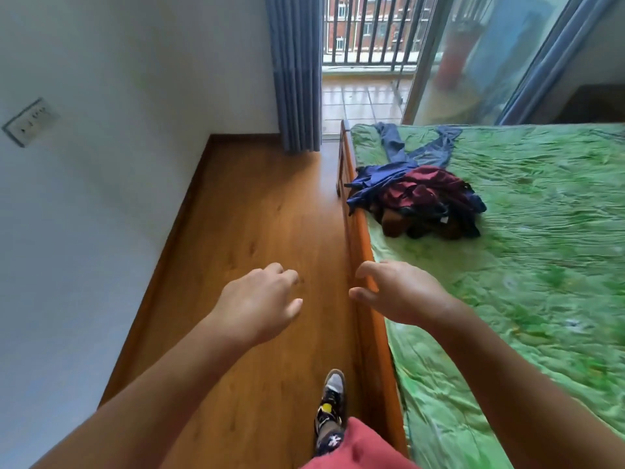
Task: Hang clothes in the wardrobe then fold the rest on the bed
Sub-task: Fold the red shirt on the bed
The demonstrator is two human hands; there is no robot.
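Grip: left hand (260, 299) and right hand (402, 292), both empty, fingers loosely curled and spread, palms down. They are held out side by side, near each other but apart. The left hand is over the wooden floor (253, 204), the right over the bed's wooden side rail (367, 258). Clothes: one heap of clothes (422, 204) on the green bedsheet (541, 231), close to the rail and well ahead of both hands, untouched. A maroon garment (426, 187) lies on top, a dark blue garment (368, 184) has its edge drooping over the rail, and brown and dark pieces sit underneath, their kind not discernible. A pair of blue trousers (422, 150) lies spread flat on the sheet just beyond the heap, legs pointing toward the far end of the bed. Surroundings: white wall with a socket plate (30, 121) at left; blue-grey curtain (297, 72) in the far corner; glass sliding door (490, 55); balcony railing (365, 32) outside. Person: one patterned shoe (333, 401) on the floor beside the rail; red shorts (358, 448) at the lower edge.
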